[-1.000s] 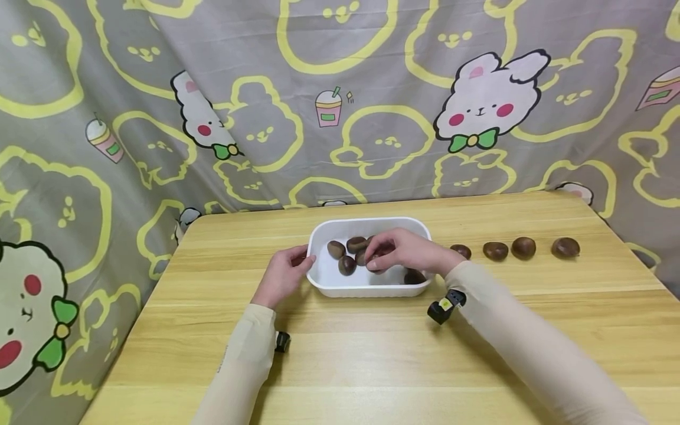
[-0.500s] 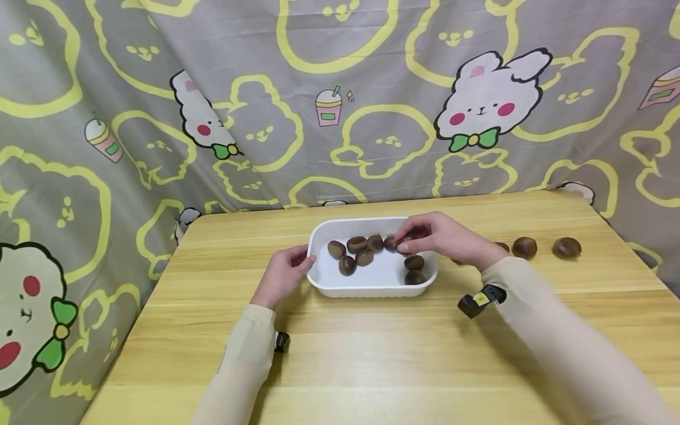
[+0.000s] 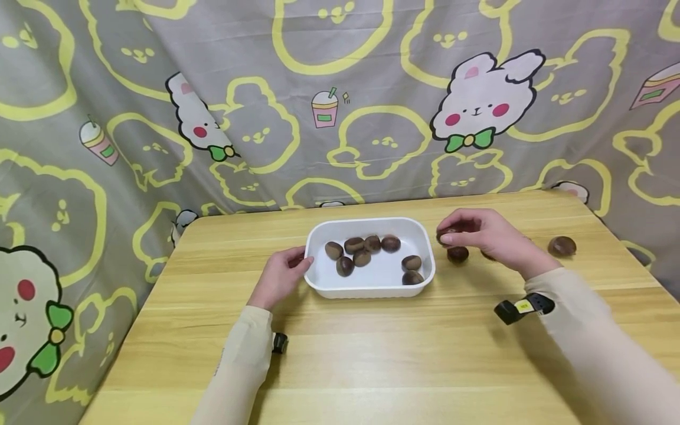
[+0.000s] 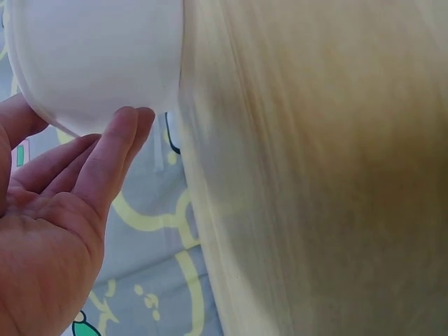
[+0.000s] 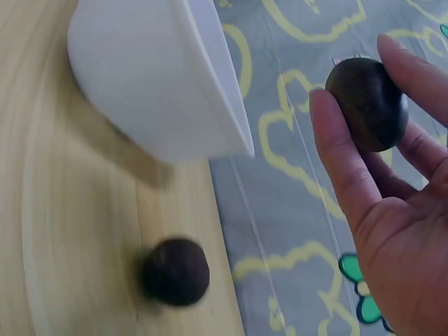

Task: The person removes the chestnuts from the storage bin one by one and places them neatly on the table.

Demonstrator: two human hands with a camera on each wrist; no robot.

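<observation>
In the head view, a white tray with several brown chestnuts in it stands mid-table. My left hand holds its left end, thumb at the rim and fingers against the outer wall, as the left wrist view of the tray shows. Just right of the tray, my right hand pinches a chestnut between thumb and fingers, raised above the table. Below that hand lies another chestnut. The hand partly covers a further chestnut behind it.
One more chestnut lies on the wooden table farther right. A patterned grey curtain hangs behind the table and along its left side. Each wrist bears a small black camera.
My right hand has moved right from over the tray, past its right rim, with the pinched chestnut. My left hand keeps its hold on the tray, which stays in place.
</observation>
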